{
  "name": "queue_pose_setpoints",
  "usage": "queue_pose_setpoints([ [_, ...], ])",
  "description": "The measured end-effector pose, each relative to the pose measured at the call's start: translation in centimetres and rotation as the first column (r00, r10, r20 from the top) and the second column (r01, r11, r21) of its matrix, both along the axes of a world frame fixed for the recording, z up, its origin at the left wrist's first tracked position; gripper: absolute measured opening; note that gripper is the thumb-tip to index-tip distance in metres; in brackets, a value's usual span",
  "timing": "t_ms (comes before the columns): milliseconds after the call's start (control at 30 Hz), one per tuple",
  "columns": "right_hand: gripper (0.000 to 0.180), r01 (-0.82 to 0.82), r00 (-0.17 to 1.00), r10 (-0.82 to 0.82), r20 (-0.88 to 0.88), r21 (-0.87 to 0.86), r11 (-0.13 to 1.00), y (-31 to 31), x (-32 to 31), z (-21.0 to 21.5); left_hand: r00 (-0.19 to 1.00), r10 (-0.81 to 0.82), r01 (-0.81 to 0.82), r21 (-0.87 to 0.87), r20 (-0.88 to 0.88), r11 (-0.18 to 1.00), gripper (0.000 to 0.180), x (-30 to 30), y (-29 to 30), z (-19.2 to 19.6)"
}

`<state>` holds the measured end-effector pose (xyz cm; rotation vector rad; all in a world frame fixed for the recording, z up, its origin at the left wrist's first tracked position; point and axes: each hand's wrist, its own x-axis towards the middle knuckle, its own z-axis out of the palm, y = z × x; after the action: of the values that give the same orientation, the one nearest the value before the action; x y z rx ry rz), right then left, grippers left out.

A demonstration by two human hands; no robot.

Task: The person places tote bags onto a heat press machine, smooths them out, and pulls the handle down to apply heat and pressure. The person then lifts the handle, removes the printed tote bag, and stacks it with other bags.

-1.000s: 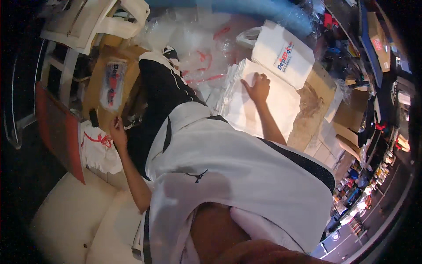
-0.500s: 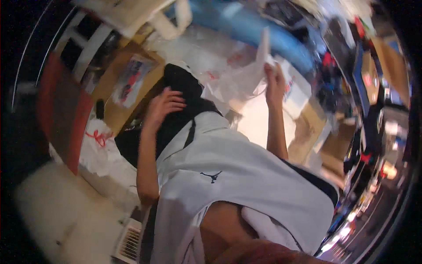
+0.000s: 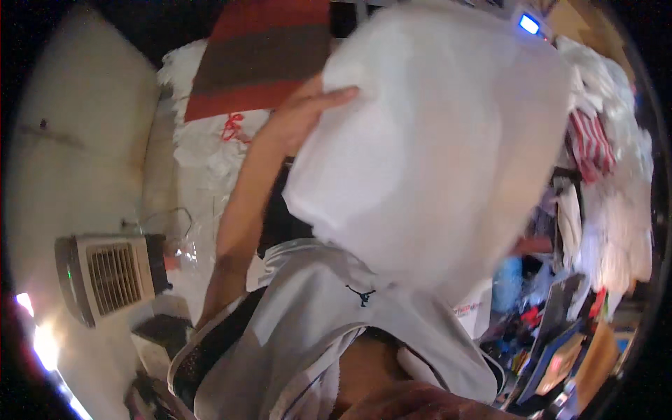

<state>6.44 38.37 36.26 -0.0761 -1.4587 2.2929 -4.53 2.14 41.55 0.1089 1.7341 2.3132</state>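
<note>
A large, thin white plastic bag [image 3: 434, 147] is spread out in front of me and fills the upper middle of the head view. Its left edge is in my left hand [image 3: 304, 115], with the thumb on the near face and the other fingers behind it. My right hand does not show; the bag covers the area in front of my right side. The bag's lower edge hangs over my white sleeveless top [image 3: 315, 301], and blur softens its outline.
Behind my left hand is a red and brown striped panel [image 3: 259, 59], above white plastic with a red tie [image 3: 233, 127]. A grilled air cooler [image 3: 112, 278] stands at left. White bundled bags [image 3: 616, 210] hang at right, near a striped red-and-white cloth [image 3: 591, 145]. A small lit display [image 3: 529, 24] glows at top right.
My view has swung leftward. My left hand, free before, now grips the white bag, which is raised and spread wide. My right hand, visible earlier holding thin white plastic, is out of sight.
</note>
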Motion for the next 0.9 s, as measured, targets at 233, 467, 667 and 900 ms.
queue_pose_setpoints([
  [233, 0.042, -0.416, 0.909, 0.393, 0.139, 0.237, 0.878, -15.1, -13.5, -2.8, 0.855, 0.282, -0.509, -0.598, -0.436, 0.619, 0.055, -6.4, -15.6, -3.6],
  [467, 0.034, -0.262, 0.960, 0.249, 0.125, 0.711, 0.653, -26.6, -28.6, -8.2, 0.911, 0.405, -0.379, -0.539, -0.075, 0.752, 0.051, -7.6, -27.7, -10.8],
  [667, 0.032, -0.106, 0.994, 0.053, 0.095, 0.958, 0.267, -29.5, -31.9, -9.0, 0.824, 0.404, -0.521, -0.813, -0.398, 0.262, 0.041, -8.8, -31.1, -15.8],
  [900, 0.031, -0.082, 0.991, 0.123, 0.057, 0.974, 0.210, -30.8, -34.2, -9.3, 0.899, 0.432, -0.401, 0.545, 0.077, 0.737, 0.071, -5.7, -29.6, -14.3],
])
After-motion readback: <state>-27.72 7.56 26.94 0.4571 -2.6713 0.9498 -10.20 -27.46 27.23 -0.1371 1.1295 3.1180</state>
